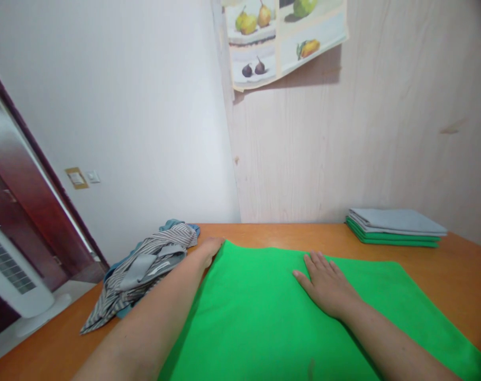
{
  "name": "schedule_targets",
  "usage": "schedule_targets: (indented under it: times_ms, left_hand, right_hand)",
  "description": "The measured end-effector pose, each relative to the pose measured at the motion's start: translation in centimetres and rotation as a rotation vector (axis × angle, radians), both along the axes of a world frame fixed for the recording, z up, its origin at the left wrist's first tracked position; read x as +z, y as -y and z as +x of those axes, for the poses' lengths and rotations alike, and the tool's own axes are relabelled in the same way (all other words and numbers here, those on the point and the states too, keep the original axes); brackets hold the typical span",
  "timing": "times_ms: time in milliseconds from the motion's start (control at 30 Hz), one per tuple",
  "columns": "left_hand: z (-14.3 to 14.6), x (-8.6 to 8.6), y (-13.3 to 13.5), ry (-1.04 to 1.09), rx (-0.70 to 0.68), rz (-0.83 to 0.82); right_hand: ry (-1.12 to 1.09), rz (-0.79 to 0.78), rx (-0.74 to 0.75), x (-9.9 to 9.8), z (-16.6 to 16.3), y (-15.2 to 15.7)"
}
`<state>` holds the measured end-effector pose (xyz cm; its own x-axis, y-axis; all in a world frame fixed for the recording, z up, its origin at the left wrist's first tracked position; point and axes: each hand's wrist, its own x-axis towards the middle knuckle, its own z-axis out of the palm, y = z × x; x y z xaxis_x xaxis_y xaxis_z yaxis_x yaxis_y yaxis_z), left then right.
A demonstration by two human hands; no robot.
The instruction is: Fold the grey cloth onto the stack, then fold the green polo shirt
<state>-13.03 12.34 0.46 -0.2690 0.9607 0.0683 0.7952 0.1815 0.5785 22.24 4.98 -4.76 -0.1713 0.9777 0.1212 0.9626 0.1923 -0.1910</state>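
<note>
A large bright green cloth lies spread over the wooden table in front of me, its near part running out of the bottom of the view. My left hand is at its far left corner, with the fingers closed on the fabric there. Flat on the cloth near its far edge rests my right hand, fingers stretched out and holding nothing. A small dark mark shows on the cloth close to the bottom of the view.
Left of the cloth lies a crumpled heap of striped and grey clothes. A stack of folded grey and green cloths sits at the table's back right. The orange-brown table meets a wall with fruit pictures. A white appliance stands far left.
</note>
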Motion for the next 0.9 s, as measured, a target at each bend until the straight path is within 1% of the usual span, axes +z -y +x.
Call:
schedule_targets:
  times_ms: [133,300,433,600,667,767,833,900]
  left_hand:
    - [0.4,-0.3,-0.4,-0.03,0.034,-0.045]
    - [0.5,-0.8,0.0,-0.237,0.14,0.037]
    - [0.4,-1.4,0.8,-0.362,0.114,0.078]
    - [0.1,-2.0,0.5,-0.392,0.081,0.053]
    - [-0.1,-1.8,0.0,-0.369,0.098,0.032]
    - [-0.4,-0.7,-0.3,-0.333,0.119,0.027]
    - [-0.2,-0.1,0.3,-0.331,0.087,0.061]
    - [0.4,0.2,1.8,-0.342,0.005,0.106]
  right_hand:
    - [-0.014,0.001,-0.001,-0.2,0.0,0.0]
    - [-0.011,0.005,0.002,-0.2,0.0,-0.1]
    - [0.006,0.002,-0.003,-0.2,0.0,-0.1]
    - [0.015,0.009,-0.001,-0.2,0.0,-0.1]
    - [0.016,0.007,-0.002,-0.2,0.0,-0.1]
    - [0.017,0.004,-0.002,-0.3,0.1,-0.2]
    - [0.012,0.005,-0.002,-0.3,0.1,-0.2]
    - [0.003,0.008,-0.002,-0.4,0.1,-0.2]
